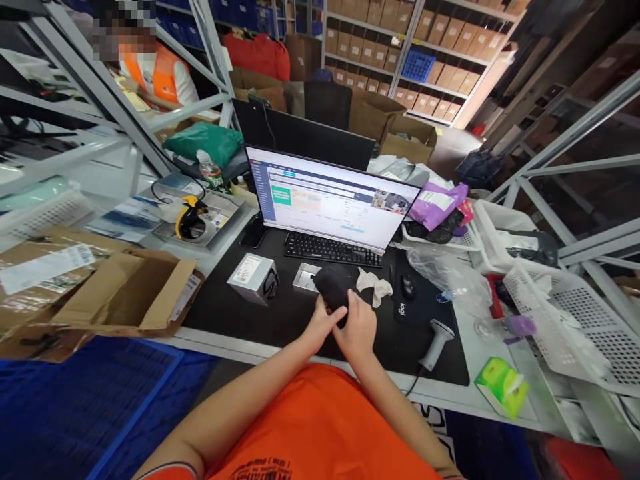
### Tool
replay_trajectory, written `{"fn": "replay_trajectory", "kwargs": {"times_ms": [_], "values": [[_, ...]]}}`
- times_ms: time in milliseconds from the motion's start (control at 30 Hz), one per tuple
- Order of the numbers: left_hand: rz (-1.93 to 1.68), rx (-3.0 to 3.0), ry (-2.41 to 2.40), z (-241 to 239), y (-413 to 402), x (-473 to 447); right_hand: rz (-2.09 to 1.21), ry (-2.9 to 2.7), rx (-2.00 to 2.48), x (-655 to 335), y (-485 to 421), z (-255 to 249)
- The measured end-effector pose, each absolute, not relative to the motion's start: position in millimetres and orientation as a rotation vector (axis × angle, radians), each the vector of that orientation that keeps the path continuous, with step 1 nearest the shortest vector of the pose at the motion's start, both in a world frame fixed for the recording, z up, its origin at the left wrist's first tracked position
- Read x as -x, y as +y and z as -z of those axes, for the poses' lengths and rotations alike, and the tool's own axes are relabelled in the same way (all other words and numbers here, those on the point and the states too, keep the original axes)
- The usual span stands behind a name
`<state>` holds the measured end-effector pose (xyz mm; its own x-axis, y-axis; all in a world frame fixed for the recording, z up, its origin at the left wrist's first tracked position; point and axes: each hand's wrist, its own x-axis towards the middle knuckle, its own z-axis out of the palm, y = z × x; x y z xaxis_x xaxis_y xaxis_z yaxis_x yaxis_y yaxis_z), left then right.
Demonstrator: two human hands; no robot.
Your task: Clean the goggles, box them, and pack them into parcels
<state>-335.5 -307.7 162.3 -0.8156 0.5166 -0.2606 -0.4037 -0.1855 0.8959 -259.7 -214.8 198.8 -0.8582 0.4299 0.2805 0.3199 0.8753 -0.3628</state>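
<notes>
- Grey-and-white printed box point(253, 279): front-left of the black rectangular keyboard point(333, 251).
- Left hand point(323, 325): fingers closed on the black, fabric-like item's near end.
- Black, fabric-like item point(333, 283): in front of the keyboard, between both hands, projecting beyond the fingers.
- Right hand point(361, 325): gripping its right side.

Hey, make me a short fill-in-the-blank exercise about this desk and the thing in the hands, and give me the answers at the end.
1. The held item, between the left hand and the right hand, is ____ in color.
2. The lettering that shows on the mouse pad reads ____.
3. From the wearer's view, the scanner lies to the ____ of the keyboard.
4. The wearer's shirt is ____ in color.

Missing words: black; logi; right; orange.
</notes>
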Motion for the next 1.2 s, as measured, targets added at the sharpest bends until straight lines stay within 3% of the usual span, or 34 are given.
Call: {"fn": "replay_trajectory", "kwargs": {"times_ms": [133, 267, 333, 433, 600, 667, 933, 1100, 1200], "values": [[-2.128, 0.119, 1.427, -185.4, -331.3, 353.1, -0.530, -2.678, -0.001, 247.3, -246.7, -206.0], [-2.191, 0.009, 1.539, -186.9, -364.6, 361.4, -0.839, -2.619, -0.333, 233.5, -243.2, -223.6], [-2.160, -0.101, 1.609, -186.4, -378.1, 361.5, -1.000, -2.561, -0.265, 232.1, -232.6, -231.0], [-2.098, -0.243, 1.659, -191.5, -390.6, 360.4, -1.211, -2.419, 0.184, 235.4, -217.3, -232.6], [-2.084, -0.316, 1.683, -210.1, -388.8, 360.3, -2.225, -1.972, 0.364, 244.7, -219.7, -212.9], [-2.081, -0.354, 1.665, -216.4, -383.3, 361.5, -2.403, -1.818, 0.418, 248.1, -227.7, -206.3], [-2.254, -0.096, 1.284, -225.8, -362.6, 362.6, -2.326, -2.090, 0.759, 255.2, -236.2, -212.1], [-2.321, 0.069, 1.340, -221.6, -360.0, 377.5, -2.030, -2.237, 0.999, 247.8, -231.3, -221.3], [-2.322, 0.177, 1.433, -213.9, -359.7, 388.2, -2.097, -2.324, 1.004, 244.0, -230.2, -231.7]]}}
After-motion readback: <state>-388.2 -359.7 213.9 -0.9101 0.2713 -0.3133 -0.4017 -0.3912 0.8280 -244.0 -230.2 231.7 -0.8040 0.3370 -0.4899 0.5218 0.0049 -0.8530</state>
